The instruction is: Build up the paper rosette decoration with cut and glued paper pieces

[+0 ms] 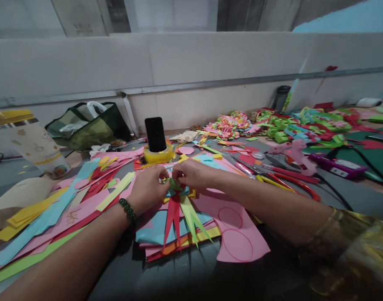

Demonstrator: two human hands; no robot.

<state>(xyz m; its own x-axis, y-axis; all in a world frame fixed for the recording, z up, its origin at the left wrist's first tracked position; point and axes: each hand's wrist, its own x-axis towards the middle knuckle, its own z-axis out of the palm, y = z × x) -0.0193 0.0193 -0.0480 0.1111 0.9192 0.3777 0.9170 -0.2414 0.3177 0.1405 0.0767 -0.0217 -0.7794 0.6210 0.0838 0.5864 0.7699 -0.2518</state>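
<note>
We see matt paper in the green paper piece [173, 184] and the pink paper sheet [238, 234] under it. Our bead bracelet [128, 211] shines glassy green; our sleeve [357, 246] is glossy golden cloth. The yellow tape roll [158, 155] looks glossy, the phone [155, 133] smooth black, the glue gun [293, 152] pink plastic.

Here's the grey table [179, 280], and it's crowded! Near six o'clock sits a stack of coloured sheets [154, 236], with a pink sheet [241, 238] marked with circles spilling off toward five. Out at nine o'clock, a long blue strip [50, 213] lies across pink and yellow offcuts. At twelve, a yellow tape roll [158, 156] has a phone [155, 133] standing in it. Over at eleven sits a green bag [88, 125]. One o'clock brings paper flowers [229, 125]. At two to three lie red-handled tools [292, 184] and a pink glue gun [293, 152].
</note>
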